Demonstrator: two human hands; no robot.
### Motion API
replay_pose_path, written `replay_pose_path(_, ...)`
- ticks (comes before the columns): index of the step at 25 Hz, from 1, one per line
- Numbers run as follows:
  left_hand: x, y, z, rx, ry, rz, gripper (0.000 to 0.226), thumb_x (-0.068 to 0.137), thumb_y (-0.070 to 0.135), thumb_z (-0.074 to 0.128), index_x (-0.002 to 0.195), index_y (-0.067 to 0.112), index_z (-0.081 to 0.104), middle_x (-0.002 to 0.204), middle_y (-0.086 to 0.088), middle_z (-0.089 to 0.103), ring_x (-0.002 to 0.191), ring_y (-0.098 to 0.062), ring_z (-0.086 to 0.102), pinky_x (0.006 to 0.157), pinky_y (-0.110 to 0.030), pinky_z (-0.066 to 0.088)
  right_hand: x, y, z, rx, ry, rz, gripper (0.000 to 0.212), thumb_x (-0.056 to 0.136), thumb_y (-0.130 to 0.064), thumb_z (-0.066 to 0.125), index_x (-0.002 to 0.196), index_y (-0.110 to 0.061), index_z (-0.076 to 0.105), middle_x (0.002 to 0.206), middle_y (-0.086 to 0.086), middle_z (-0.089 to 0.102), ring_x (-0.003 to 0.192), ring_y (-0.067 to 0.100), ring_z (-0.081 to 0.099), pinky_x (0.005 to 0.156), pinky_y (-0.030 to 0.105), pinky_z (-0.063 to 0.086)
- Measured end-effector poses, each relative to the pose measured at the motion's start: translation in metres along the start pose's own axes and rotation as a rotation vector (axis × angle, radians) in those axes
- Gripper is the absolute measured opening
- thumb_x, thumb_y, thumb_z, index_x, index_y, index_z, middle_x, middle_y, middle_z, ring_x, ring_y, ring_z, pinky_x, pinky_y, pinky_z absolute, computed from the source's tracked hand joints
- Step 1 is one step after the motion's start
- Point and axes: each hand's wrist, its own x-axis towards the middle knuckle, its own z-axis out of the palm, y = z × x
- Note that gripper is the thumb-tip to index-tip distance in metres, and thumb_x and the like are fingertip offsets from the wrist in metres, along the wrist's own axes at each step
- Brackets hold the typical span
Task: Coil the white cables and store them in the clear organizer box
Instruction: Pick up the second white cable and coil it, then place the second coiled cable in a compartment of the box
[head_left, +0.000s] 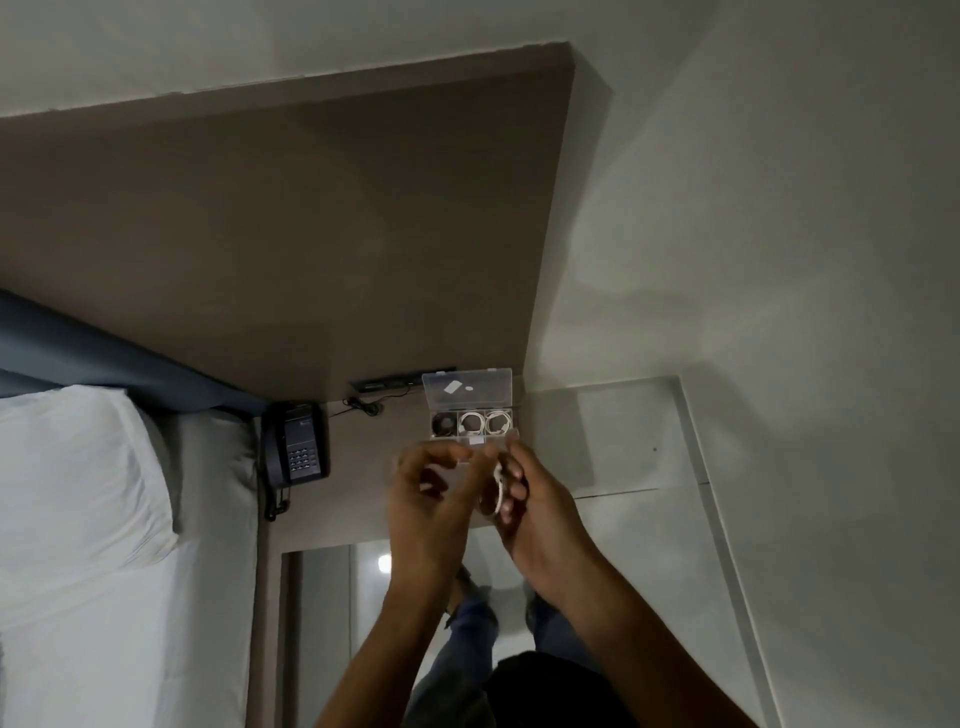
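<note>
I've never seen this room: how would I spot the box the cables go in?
Find the black telephone beside the bed. Just right of it sits the clear organizer box, lid up. Alone there it is see-through, with two white coils and one dark coil inside.

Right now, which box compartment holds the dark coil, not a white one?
The leftmost compartment of the clear organizer box; the middle and right compartments hold white coiled cables.

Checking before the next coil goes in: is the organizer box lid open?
Open: the clear lid stands up behind the organizer box.
</note>
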Motion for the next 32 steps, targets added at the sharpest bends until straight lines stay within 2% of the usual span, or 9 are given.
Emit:
replay_pose_path(6,0.034,-0.069,0.012,-0.007,-0.294,-0.346,0.032,0.089,0.05,0.066,0.1,0.025,0.083,0.095,-0.006,0.082,0.09,-0.027,0.079,0.082,-0.04,0.066,0.068,0.036,-0.051,-0.034,-0.034,0.064,0.039,0.103,-0.037,0.064,0.07,-0.022,0.076,0.065,-0.007,0.065,0.059,0.007,0.06,0.062,0.022,0.049)
replay_pose_path(9,0.074,-0.125,0.027,0.067,-0.323,-0.404,0.035,0.086,0.047,0.065,0.102,0.022,0.085,0.091,-0.008,0.083,0.084,-0.023,0.079,0.077,-0.031,0.065,0.122,0.061,-0.084,-0.071,-0.061,0.055,0.03,0.102,-0.042,0.064,0.086,-0.019,0.076,0.079,-0.001,0.069,0.072,0.014,0.063,0.073,0.029,0.052)
replay_pose_path(12,0.123,-0.189,0.046,0.121,-0.314,-0.387,0.045,0.077,0.049,0.067,0.102,0.015,0.083,0.089,-0.004,0.084,0.078,-0.014,0.079,0.072,-0.025,0.062,0.192,0.098,-0.114,-0.3,0.011,-0.011,0.046,0.103,-0.051,0.06,0.1,-0.005,0.067,0.092,0.015,0.065,0.085,0.03,0.061,0.083,0.042,0.051)
replay_pose_path(16,0.178,-0.271,0.081,0.081,-0.316,-0.326,0.031,0.083,0.037,0.066,0.097,0.014,0.083,0.084,-0.003,0.082,0.073,-0.011,0.076,0.068,-0.019,0.059,0.279,0.141,-0.152,-0.526,0.197,-0.221,0.037,0.103,-0.046,0.057,0.113,-0.011,0.056,0.093,0.009,0.068,0.079,0.01,0.071,0.073,0.022,0.059)
replay_pose_path(19,0.214,-0.331,0.11,0.06,-0.204,-0.334,0.013,0.09,0.019,0.074,0.098,0.015,0.083,0.085,-0.003,0.083,0.068,-0.009,0.069,0.064,-0.016,0.056,0.341,0.161,-0.189,-0.699,0.166,-0.369,0.04,0.107,-0.047,0.052,0.113,-0.009,0.062,0.091,0.008,0.07,0.081,0.019,0.072,0.075,0.034,0.061)
replay_pose_path(22,0.241,-0.374,0.129,0.026,-0.097,-0.365,0.015,0.094,0.003,0.074,0.107,0.006,0.083,0.098,-0.022,0.082,0.075,-0.023,0.066,0.065,-0.022,0.056,0.372,0.156,-0.215,-0.87,0.088,-0.412,0.036,0.108,-0.042,0.053,0.128,-0.016,0.067,0.101,-0.006,0.074,0.09,0.002,0.071,0.079,0.016,0.055)
replay_pose_path(25,0.264,-0.403,0.145,-0.033,-0.052,-0.372,0.015,0.094,0.004,0.075,0.107,0.006,0.083,0.091,-0.011,0.083,0.074,-0.021,0.066,0.067,-0.027,0.054,0.397,0.149,-0.236,-1.051,0.044,-0.437,0.056,0.102,-0.048,0.057,0.147,-0.016,0.057,0.12,-0.002,0.073,0.104,0.008,0.073,0.089,0.017,0.058)
replay_pose_path(28,0.287,-0.426,0.154,-0.057,-0.021,-0.354,0.012,0.092,0.009,0.079,0.104,0.006,0.084,0.08,-0.001,0.082,0.063,-0.004,0.067,0.064,-0.022,0.054,0.425,0.153,-0.252,-1.088,0.095,-0.594,0.039,0.1,-0.033,0.07,0.133,-0.013,0.067,0.108,-0.009,0.074,0.09,0.008,0.077,0.08,0.017,0.063)
replay_pose_path(32,0.311,-0.45,0.157,-0.06,0.023,-0.339,0.024,0.091,0.008,0.081,0.112,-0.003,0.081,0.104,-0.02,0.083,0.078,-0.013,0.078,0.075,-0.032,0.063,0.459,0.165,-0.263,-1.09,0.248,-0.745,0.021,0.095,-0.029,0.081,0.1,-0.01,0.074,0.078,-0.006,0.074,0.066,0.004,0.071,0.066,0.013,0.057)
